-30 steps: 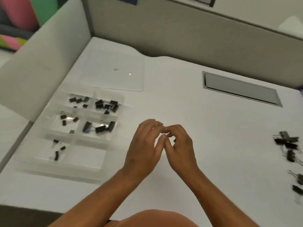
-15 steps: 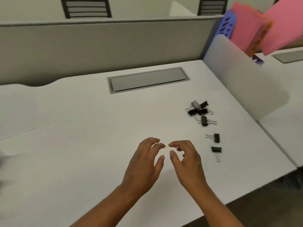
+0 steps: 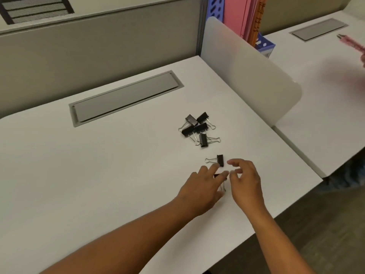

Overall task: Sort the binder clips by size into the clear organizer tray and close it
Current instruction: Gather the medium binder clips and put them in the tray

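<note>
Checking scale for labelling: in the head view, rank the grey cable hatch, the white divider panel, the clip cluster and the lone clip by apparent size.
1. white divider panel
2. grey cable hatch
3. clip cluster
4. lone clip
The panel and hatch look close in size; the order between them is unsure.

Seven clips in all: five heaped (image 3: 198, 129) just in front of the grommet (image 3: 126, 98), one alone (image 3: 220, 160) nearer, one half hidden (image 3: 217, 176) under fingers. Two hands.
</note>
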